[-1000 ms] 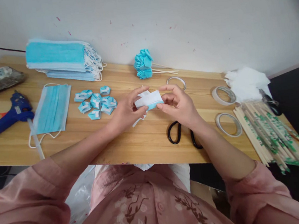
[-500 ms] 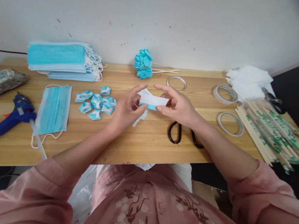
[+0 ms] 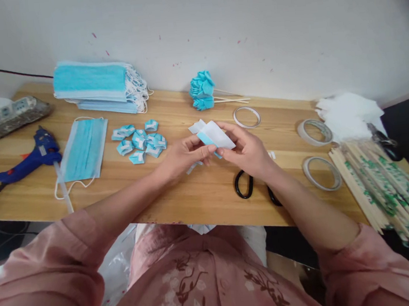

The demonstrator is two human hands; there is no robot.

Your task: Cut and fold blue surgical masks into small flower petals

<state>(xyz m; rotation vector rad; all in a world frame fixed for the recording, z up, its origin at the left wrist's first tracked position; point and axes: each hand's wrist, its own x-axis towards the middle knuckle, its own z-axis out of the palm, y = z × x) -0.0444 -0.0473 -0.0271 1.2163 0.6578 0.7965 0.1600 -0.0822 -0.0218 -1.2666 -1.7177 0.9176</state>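
Two tones on folded fabric piece: white, matte and thin over most of its face, light blue along the lower-left side, corners angular, a further white flap at upper left. Located above the tabletop (wood-grained, pale brown), between left hand and right hand.

To the left, cluster of folded blue-and-white pieces, small and angular, some touching. Beyond, single mask, pleated, white ear loops curling out; behind it, mask stack with loops bunched at the right end. Near the left end, blue glue gun, hard plastic, with translucent rod at its near side.

Toward the wall, crinkled blue flowers beside slim pale sticks. Near the right forearm, black loop handles, smooth and partly covered by the arm. Farther right, tape rolls, ring-shaped; then wrapped sticks, straight, in clear film with green print.

Pose: both forearms angled inward from rolled pink sleeves. Left hand closed narrowly on the piece, thumb on top, fingers curled beneath. Right hand likewise pinching, thumb at the near edge, fingers behind.
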